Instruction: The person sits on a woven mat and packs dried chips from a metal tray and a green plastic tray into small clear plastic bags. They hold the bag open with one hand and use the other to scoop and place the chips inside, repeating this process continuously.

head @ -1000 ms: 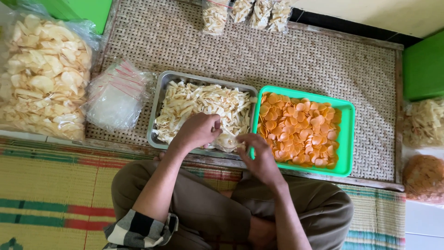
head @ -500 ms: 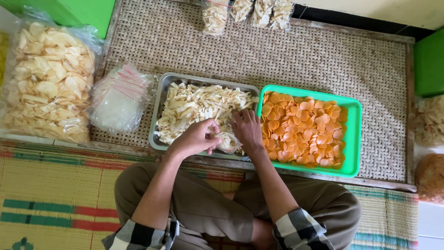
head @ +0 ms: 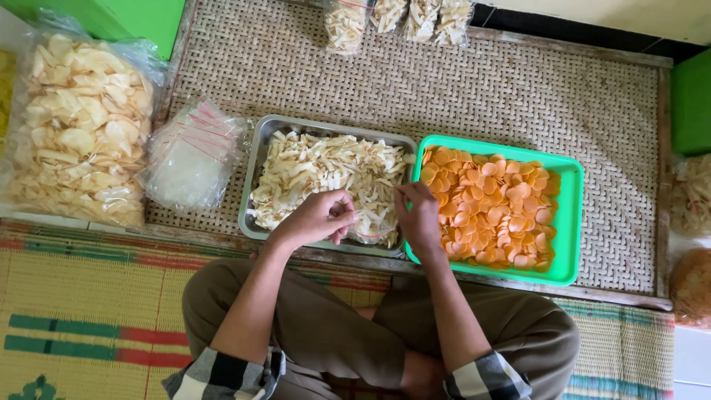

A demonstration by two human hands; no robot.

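I sit cross-legged before a metal tray [head: 255, 170] heaped with pale strip-shaped chips [head: 318, 167]. Touching its right side is a green plastic tray [head: 570, 222] filled with round orange chips [head: 492, 204]. My left hand [head: 315, 218] and my right hand [head: 418, 218] meet over the metal tray's near right corner. Between them is a small clear plastic bag [head: 372, 222] partly filled with pale chips. Each hand pinches one side of the bag's mouth.
Both trays rest on a woven rattan surface [head: 518, 89]. A large bag of pale crackers [head: 74, 133] and a stack of empty clear bags [head: 189, 159] lie to the left. Filled small bags [head: 400, 18] line the far edge. More snack bags [head: 692, 192] sit at right.
My right hand has moved from the green tray's near left corner up over the metal tray, beside my left hand. My left hand has stayed at the bag.
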